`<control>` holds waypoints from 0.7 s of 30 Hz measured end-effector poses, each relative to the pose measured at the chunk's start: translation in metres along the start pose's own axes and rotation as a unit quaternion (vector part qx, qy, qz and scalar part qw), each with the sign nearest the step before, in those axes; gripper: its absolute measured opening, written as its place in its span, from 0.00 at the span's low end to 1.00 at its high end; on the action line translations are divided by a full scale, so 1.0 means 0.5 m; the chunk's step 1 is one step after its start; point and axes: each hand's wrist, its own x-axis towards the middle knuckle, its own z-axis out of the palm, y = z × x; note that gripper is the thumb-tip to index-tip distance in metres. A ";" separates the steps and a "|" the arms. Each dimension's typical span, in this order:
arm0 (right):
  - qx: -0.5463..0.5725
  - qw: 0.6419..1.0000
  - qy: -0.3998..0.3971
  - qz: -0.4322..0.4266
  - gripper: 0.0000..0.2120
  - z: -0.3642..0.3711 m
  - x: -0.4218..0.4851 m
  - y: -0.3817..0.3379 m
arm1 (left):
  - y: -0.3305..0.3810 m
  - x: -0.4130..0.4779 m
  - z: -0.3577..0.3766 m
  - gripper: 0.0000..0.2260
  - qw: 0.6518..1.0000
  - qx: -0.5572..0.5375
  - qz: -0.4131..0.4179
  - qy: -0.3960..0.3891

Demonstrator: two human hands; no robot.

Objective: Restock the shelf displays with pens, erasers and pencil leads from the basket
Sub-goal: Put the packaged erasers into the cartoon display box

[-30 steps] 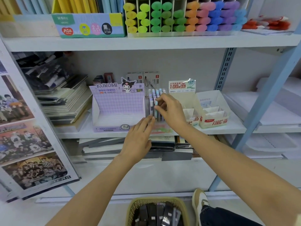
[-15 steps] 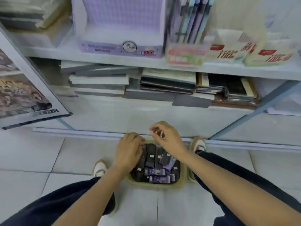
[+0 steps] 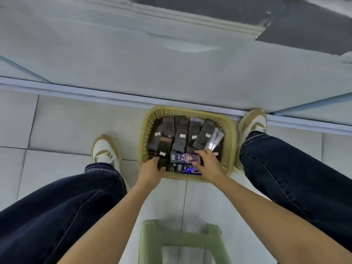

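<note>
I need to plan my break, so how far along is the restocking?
Done: cannot tell, the shelf displays are out of view. In hand: the right hand grips a purple pack, the left hand grips a dark pack, both in the basket. Left: many packs fill the basket, so much restocking likely remains.

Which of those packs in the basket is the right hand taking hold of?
The purple printed pack lying crosswise near the basket's front; the right hand grips its end. Most others are plain dark with white labels.
</note>
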 end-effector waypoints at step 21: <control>0.329 0.944 -0.017 0.002 0.13 -0.069 -0.051 0.016 | 0.005 -0.047 -0.062 0.04 0.967 -0.232 0.054 0.094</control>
